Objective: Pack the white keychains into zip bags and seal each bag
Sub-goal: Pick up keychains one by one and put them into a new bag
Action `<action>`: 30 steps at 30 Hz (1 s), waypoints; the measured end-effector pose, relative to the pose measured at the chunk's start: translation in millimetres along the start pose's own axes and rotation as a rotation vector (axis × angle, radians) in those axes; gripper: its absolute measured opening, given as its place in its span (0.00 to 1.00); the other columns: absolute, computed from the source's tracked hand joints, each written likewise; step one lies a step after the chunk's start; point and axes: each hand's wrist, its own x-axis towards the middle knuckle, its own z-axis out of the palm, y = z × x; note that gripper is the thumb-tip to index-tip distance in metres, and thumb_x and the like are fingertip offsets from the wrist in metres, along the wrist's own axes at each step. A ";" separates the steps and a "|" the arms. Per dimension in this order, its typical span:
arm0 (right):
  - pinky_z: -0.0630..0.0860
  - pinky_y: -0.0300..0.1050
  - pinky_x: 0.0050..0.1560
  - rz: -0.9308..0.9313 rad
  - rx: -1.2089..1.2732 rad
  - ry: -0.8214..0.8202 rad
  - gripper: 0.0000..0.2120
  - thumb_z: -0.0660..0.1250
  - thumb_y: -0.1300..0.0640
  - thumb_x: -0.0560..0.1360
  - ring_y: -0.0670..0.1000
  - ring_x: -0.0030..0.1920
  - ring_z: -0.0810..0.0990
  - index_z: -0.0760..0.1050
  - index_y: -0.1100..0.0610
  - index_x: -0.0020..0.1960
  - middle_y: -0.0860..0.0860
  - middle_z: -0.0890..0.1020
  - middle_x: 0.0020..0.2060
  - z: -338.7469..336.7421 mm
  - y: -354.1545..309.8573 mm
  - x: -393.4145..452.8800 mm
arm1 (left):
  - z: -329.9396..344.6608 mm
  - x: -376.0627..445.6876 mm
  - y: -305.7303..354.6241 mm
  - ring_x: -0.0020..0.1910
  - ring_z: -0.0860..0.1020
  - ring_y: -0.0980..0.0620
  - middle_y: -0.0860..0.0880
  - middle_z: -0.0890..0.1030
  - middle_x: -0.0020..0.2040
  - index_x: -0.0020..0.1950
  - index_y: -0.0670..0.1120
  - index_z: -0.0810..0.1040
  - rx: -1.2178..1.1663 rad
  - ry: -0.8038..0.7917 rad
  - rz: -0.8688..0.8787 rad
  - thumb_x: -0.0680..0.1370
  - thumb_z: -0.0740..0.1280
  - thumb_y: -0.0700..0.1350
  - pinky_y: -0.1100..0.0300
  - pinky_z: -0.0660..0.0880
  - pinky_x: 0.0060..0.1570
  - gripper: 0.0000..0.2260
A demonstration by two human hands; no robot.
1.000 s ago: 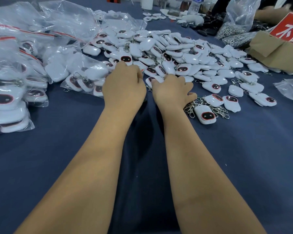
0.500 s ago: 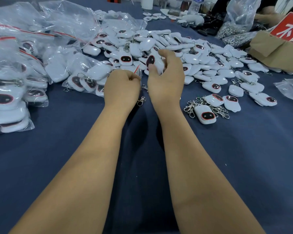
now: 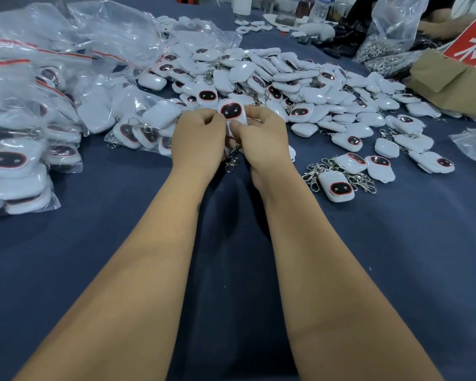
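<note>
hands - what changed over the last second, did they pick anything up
Yes. The right hand lifted a keychain out of the pile and drew it back toward the left hand; now both hands pinch it, face up, its clasp hanging between them. A second ago both were down at the pile's edge. The filled bags and table stayed put.

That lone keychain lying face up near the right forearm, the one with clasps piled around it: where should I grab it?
Take the lone keychain by the long sides of its white body, coming from above. It lies flat, face up, on the blue cloth, so both sides look exposed. Avoid the metal clasps tangled beside it; pulling those would likely drag its neighbours. Both hands are busy with another keychain.
</note>
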 end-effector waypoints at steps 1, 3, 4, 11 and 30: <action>0.78 0.39 0.33 0.007 0.012 -0.002 0.11 0.64 0.71 0.77 0.48 0.34 0.81 0.74 0.63 0.57 0.61 0.83 0.49 -0.3 -0.1 0.4 | 0.2 -0.4 -0.2 0.31 0.72 0.46 0.40 0.74 0.31 0.38 0.33 0.73 -0.008 -0.006 0.005 0.72 0.59 0.42 0.45 0.75 0.36 0.11; 0.80 0.43 0.37 0.009 0.024 -0.005 0.12 0.65 0.71 0.76 0.51 0.36 0.82 0.75 0.65 0.59 0.61 0.83 0.50 -1.0 0.0 1.0 | -0.2 -0.7 0.2 0.31 0.73 0.47 0.40 0.76 0.31 0.38 0.35 0.75 -0.017 -0.015 0.019 0.72 0.60 0.44 0.49 0.74 0.37 0.12; 0.82 0.45 0.40 0.010 0.031 -0.008 0.11 0.66 0.70 0.76 0.51 0.37 0.82 0.76 0.64 0.58 0.60 0.84 0.48 -1.0 0.0 1.1 | -0.6 -0.4 0.3 0.32 0.73 0.47 0.41 0.77 0.32 0.39 0.36 0.77 -0.018 -0.016 0.027 0.72 0.61 0.46 0.48 0.76 0.39 0.13; 0.79 0.53 0.55 0.013 0.089 -0.049 0.08 0.63 0.68 0.76 0.52 0.44 0.81 0.78 0.58 0.49 0.56 0.83 0.44 -0.5 -0.9 3.5 | -0.2 0.6 -1.2 0.38 0.77 0.56 0.55 0.80 0.37 0.43 0.53 0.82 -0.044 -0.003 0.080 0.79 0.65 0.47 0.51 0.78 0.48 0.07; 0.79 0.55 0.56 -0.003 0.063 -0.060 0.10 0.61 0.70 0.76 0.55 0.45 0.80 0.78 0.57 0.47 0.60 0.82 0.46 -0.3 -5.8 -2.5 | -0.8 0.5 1.1 0.37 0.78 0.54 0.52 0.82 0.40 0.45 0.57 0.80 -0.022 -0.009 0.067 0.76 0.65 0.47 0.49 0.79 0.45 0.06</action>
